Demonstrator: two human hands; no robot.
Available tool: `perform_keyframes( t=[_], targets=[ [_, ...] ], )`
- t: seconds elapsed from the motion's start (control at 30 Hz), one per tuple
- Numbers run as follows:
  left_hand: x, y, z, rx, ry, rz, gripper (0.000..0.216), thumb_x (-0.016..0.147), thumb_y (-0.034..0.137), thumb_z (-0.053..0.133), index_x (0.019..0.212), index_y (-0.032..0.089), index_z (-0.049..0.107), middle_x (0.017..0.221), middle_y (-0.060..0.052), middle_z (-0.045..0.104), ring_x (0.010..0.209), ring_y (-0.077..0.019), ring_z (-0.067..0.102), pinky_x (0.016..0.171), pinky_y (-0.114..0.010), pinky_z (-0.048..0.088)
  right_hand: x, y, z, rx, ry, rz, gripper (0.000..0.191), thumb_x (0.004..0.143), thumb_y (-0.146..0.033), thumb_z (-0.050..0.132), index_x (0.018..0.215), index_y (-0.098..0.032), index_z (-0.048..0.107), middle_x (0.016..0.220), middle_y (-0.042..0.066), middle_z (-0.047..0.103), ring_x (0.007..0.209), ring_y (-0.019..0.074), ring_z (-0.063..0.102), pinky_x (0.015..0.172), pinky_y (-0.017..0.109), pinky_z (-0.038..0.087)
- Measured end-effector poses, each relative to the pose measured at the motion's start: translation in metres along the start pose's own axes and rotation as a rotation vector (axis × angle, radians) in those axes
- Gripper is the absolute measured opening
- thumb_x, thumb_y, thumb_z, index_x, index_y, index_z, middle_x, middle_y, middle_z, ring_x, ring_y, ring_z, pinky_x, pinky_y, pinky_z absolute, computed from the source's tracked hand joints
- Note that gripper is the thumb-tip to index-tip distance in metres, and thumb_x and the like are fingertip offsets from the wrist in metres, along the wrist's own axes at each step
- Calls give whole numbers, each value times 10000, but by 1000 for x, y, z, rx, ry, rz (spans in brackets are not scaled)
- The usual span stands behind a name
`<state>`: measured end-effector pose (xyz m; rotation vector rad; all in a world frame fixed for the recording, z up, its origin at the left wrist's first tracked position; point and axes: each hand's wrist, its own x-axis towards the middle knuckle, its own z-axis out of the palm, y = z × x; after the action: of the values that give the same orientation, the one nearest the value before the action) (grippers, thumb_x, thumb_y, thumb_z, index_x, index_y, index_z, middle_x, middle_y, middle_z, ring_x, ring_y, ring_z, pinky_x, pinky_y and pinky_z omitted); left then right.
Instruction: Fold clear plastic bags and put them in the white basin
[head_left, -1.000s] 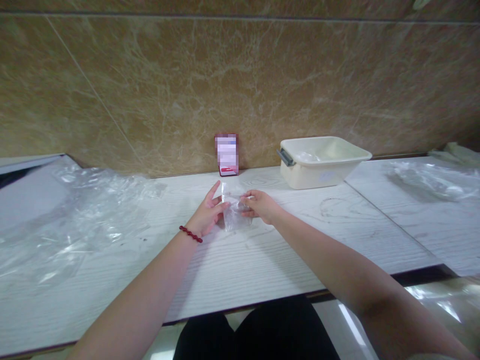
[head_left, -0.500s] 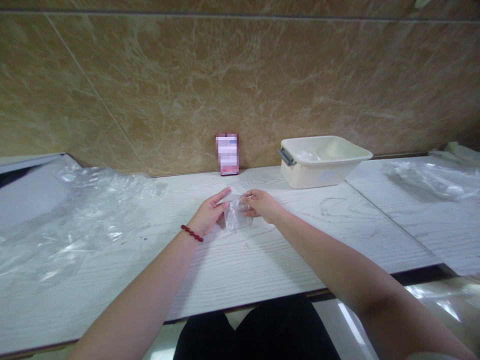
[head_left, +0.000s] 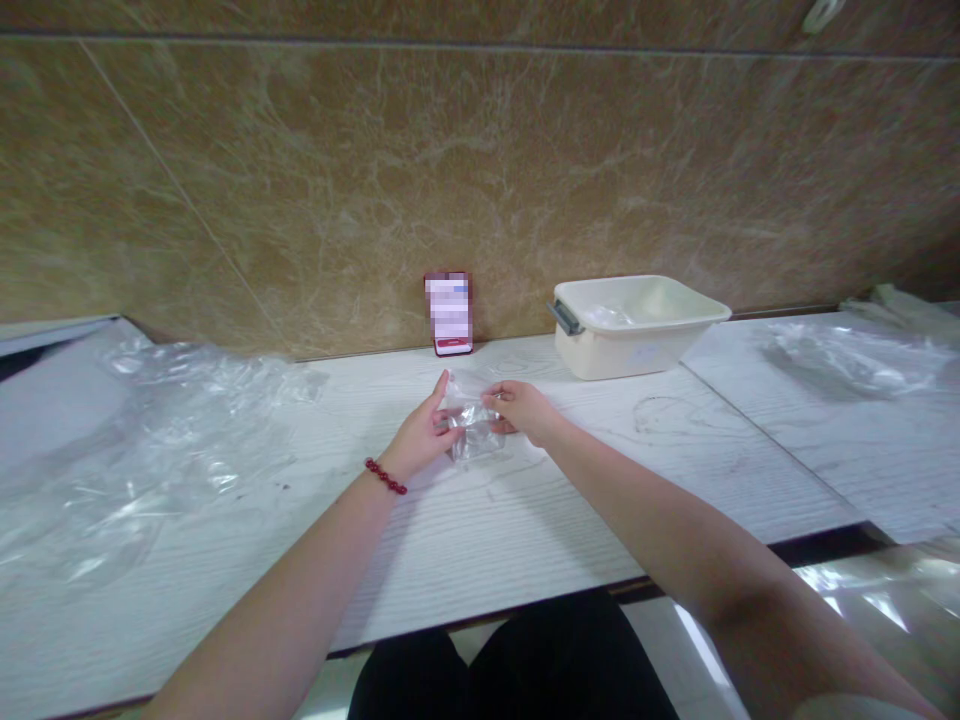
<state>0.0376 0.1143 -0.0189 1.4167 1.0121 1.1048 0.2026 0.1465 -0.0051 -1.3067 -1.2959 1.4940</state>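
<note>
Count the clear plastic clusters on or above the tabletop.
4: the pile at left, the piece between left hand and right hand, the bit inside the bin, the heap at right. The bin may hide more.

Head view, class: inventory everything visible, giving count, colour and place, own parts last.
Wall: 1, brown marbled, behind
White fitting: 1, upper right
Tabletop: white wood-grain, seamed at right
Phone: 1, red-edged, upright by wall
Tub: 1, cream, right of phone
Tub contents: uncounted, clear plastic
Left plastic heap: uncounted, clear
Right plastic heap: uncounted, clear
Plastic bag: 1, clear, centre
Bracelet: 1, red, left wrist
Trousers: black, below table edge
Left grip: 1, bare, touching bag
Right grip: 1, bare, pinching bag
</note>
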Motion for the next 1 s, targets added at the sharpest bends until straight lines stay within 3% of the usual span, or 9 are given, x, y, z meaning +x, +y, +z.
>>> perform_keyframes(
  t=[0.07,0.13,0.33,0.43,0.63,0.83,1.0],
  targets=[
    [2,-2,-1,0,27,-10,949,609,110,624,1311,311,18,1301,-129,329,800,-99,561,699,-238,462,2,1,-2,-10,-5,4,61,697,-195,570,743,-173,536,584,-38,466,457,49,473,419,205,487],
    [3,-4,-2,-21,54,-32,952,648,144,603,1305,300,-68,1250,-145,392,731,-76,567,699,-247,459,4,3,-2,-17,-11,4,55,713,-192,550,760,-172,531,589,-39,462,458,47,473,427,208,490],
    [6,-7,-5,-67,41,-41,801,694,216,577,1320,232,78,1079,-100,544,809,-107,573,765,-262,432,6,6,-1,-54,-67,-51,55,720,-202,532,763,-168,526,615,-30,475,484,48,468,400,171,467],
    [6,-7,-6,-83,18,-36,821,697,224,580,1321,247,46,1043,-77,574,852,-117,569,819,-294,408,6,5,-2,-75,-40,-76,68,713,-206,532,769,-168,535,606,-29,464,492,50,453,374,155,450],
    [10,-7,-11,-158,-19,-88,816,684,231,600,1320,230,89,1203,-126,462,994,-178,518,893,-366,358,10,3,-10,-81,32,-96,69,704,-217,536,751,-166,541,622,-20,485,516,58,479,399,171,475],
    [14,-11,-18,-276,-49,-116,770,683,223,605,1303,234,148,1303,-146,325,1099,-216,433,923,-406,329,19,-2,-20,-108,121,-228,96,704,-240,537,783,-187,547,747,-7,525,601,76,533,429,199,510],
    [13,-14,-18,-287,-28,-101,748,694,239,600,1293,266,153,1278,-143,354,1039,-209,490,927,-423,316,13,-37,-42,-190,185,-280,104,701,-237,554,785,-177,549,736,4,530,605,79,536,423,189,511]
  ],
)
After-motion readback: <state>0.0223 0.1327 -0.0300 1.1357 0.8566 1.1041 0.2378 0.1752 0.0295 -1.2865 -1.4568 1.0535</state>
